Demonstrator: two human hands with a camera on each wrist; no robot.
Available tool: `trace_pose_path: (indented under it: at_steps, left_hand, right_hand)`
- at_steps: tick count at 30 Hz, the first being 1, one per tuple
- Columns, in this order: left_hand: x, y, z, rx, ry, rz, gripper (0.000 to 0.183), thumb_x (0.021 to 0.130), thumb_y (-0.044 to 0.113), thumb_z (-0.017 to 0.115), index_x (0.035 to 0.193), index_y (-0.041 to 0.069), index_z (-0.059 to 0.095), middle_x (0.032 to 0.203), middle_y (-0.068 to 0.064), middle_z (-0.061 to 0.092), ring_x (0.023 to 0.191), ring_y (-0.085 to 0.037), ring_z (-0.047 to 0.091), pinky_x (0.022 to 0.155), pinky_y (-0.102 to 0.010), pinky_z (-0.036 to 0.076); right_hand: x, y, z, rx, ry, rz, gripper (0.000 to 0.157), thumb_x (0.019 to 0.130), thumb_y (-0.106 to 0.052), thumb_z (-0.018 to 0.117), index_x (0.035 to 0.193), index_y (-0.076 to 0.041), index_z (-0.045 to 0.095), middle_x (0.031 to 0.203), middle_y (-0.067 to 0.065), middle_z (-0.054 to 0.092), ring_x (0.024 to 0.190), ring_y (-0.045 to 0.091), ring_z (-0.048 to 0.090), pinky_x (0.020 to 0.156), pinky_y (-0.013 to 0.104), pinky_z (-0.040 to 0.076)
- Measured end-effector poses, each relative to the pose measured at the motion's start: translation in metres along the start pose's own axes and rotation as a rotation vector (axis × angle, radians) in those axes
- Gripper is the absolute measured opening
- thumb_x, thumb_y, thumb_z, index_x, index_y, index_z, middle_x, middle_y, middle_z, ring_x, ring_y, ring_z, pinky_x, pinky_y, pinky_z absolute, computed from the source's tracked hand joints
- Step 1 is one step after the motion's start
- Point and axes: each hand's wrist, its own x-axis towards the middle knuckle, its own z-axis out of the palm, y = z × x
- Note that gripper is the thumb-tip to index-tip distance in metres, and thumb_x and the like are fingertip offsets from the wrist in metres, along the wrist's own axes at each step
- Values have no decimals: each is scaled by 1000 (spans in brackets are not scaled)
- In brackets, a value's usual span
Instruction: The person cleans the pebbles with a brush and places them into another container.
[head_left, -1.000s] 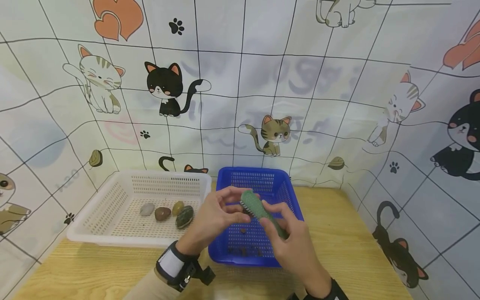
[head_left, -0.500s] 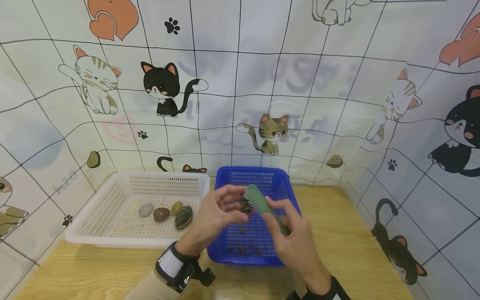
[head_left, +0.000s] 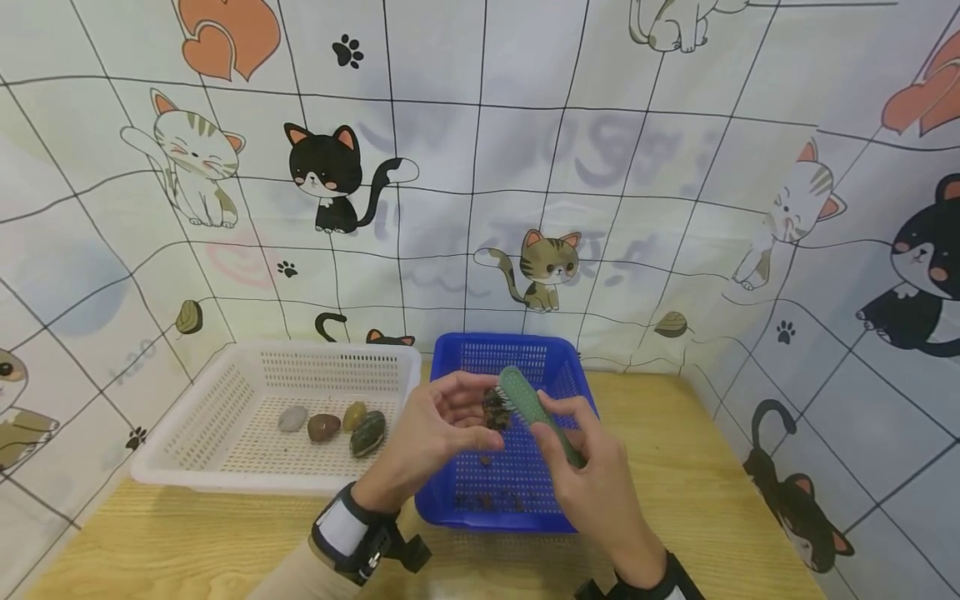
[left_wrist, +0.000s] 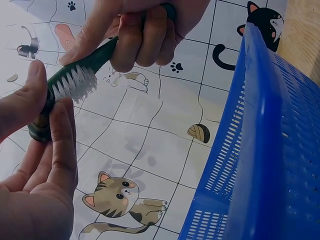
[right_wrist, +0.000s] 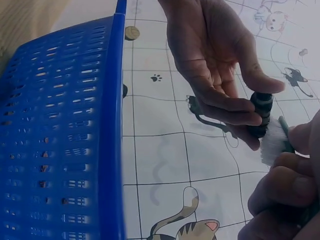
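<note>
Over the blue basket my left hand (head_left: 435,433) pinches a dark mottled stone (head_left: 495,411) between thumb and fingers. In the left wrist view the stone (left_wrist: 41,126) looks dark green and smooth, partly hidden by the fingers. A green-handled scrubbing brush (head_left: 525,398) is gripped by my right hand (head_left: 596,483), thumb along its back. Its white bristles (left_wrist: 76,84) point toward the stone, with their tips right at its surface. The right wrist view shows the same stone (right_wrist: 261,116) beside the bristles (right_wrist: 273,142).
Below the hands, the blue basket (head_left: 442,354) has small dark brown bits on its floor. A white basket (head_left: 187,479) at left holds several stones, among them a dark green one (head_left: 368,434) and a brown one (head_left: 324,427). Both baskets stand on a wooden table (head_left: 675,467) before a cat-print wall covering.
The brush has shifted slightly up and right against the stone, showing more of the stone and bristles. The left hand stays nearly in place, still holding the stone.
</note>
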Motion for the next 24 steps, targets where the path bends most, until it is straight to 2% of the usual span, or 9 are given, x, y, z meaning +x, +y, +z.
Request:
trace_pose_path:
  at_steps: [3,9,15,19,24]
  left_hand:
    - [-1,1,0,-7,22,12,74,84,2,103,152,5,72,141,-9,85,112,-11,83,101,-27,70]
    - [-1,-1,3,30,-11,51,69,89,-1,99,152,7,73,147,-13,82,117,-15,86,102,-32,72]
    - [-1,1,3,108,5,36,68,84,-5,101,146,3,75,132,-14,85,103,-12,85,93,-29,73]
    - [-1,3,3,108,2,52,70,85,-3,102,148,7,75,128,-16,86,100,-13,84,92,-29,73]
    - [-1,8,3,122,2,115,69,86,0,102,149,11,75,139,-15,85,106,-17,84,98,-31,73]
  right_hand:
    - [0,-2,-1,11,-26,-15,34,113,3,70,145,-9,71,56,-13,45,49,-18,29,38,7,27]
    - [-3,-2,3,-9,-80,-91,38,109,6,73,145,-9,71,55,-11,47,51,-20,28,39,5,28]
    - [1,3,-3,-70,-36,-35,35,111,2,74,143,-10,72,57,-16,47,49,-18,27,40,6,27]
    - [4,3,-8,-101,0,-9,33,112,0,74,143,-11,73,55,-17,44,48,-18,27,39,7,26]
    - [6,3,-13,-51,35,73,31,114,-3,71,144,-10,73,51,-13,41,45,-15,28,35,12,27]
